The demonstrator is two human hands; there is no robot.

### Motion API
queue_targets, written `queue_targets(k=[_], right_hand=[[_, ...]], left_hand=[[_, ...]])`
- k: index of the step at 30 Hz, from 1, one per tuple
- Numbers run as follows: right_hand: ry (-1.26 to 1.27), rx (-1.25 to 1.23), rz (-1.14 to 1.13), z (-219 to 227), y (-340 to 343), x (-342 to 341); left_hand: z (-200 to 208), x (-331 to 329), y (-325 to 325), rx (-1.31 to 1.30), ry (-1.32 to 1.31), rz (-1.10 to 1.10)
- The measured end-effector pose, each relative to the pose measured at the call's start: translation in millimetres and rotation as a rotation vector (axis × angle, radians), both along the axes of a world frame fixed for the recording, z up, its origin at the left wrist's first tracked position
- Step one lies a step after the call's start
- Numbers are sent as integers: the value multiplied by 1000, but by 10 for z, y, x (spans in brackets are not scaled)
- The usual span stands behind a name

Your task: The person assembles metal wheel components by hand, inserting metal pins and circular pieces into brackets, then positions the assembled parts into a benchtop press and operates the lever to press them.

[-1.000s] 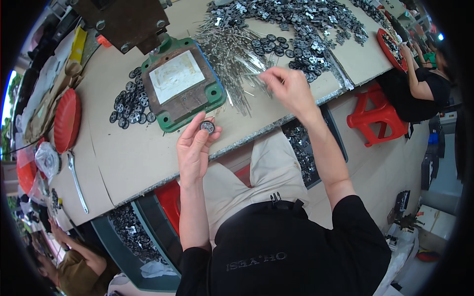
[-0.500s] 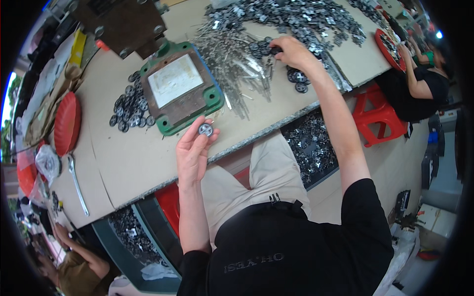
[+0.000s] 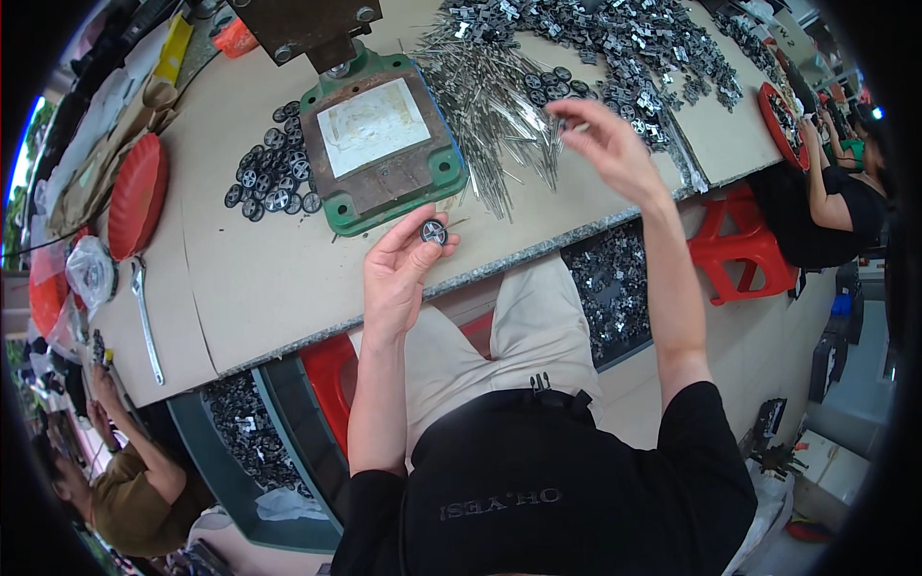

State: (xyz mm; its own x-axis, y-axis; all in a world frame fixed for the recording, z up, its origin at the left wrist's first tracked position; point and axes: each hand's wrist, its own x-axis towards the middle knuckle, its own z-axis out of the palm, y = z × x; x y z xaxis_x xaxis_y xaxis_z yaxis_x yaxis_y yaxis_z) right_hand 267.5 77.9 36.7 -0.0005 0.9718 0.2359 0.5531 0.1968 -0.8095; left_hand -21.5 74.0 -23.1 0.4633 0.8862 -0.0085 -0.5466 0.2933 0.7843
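Note:
My left hand (image 3: 399, 274) holds a small black wheel with a metal hub (image 3: 433, 231) between thumb and fingertips, just above the table's front edge, in front of a green press base (image 3: 384, 206). My right hand (image 3: 610, 144) is raised above the table to the right of a heap of thin metal pins (image 3: 490, 96). Its fingertips are pinched together, and whether they hold something is too small to tell. A heap of black wheels and grey metal parts (image 3: 624, 43) lies behind it.
More black wheels (image 3: 269, 178) lie left of the press base. A red plate (image 3: 134, 192) and a wrench (image 3: 144, 317) lie at the left. Bins of parts (image 3: 615, 288) stand under the table by a red stool (image 3: 730, 254). Other people sit at the right (image 3: 836, 192) and the lower left (image 3: 125, 480).
My right hand went from the pins out to the heap of wheels and has now lifted and drawn back. My left hand has stayed in place with its wheel.

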Motion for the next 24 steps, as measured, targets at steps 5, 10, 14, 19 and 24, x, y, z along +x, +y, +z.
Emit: queue_targets(k=[5,10,14,19,24], right_hand=[[539,-150,164,-101,-386,-540],[694,-185,249,-170,-459,-799],[657,-206,254,-162,-458,-804],[462,-108,156,-99,-452,-749],[-168,-46,-298,-84,-344,-432]], left_hand=[[7,28,-20,27,40,28],[8,54,-50,46,103,49],[12,56,-62,57,125,54],[22,79,-55,64,136,58],[-6,70,-61,104,139,70]])
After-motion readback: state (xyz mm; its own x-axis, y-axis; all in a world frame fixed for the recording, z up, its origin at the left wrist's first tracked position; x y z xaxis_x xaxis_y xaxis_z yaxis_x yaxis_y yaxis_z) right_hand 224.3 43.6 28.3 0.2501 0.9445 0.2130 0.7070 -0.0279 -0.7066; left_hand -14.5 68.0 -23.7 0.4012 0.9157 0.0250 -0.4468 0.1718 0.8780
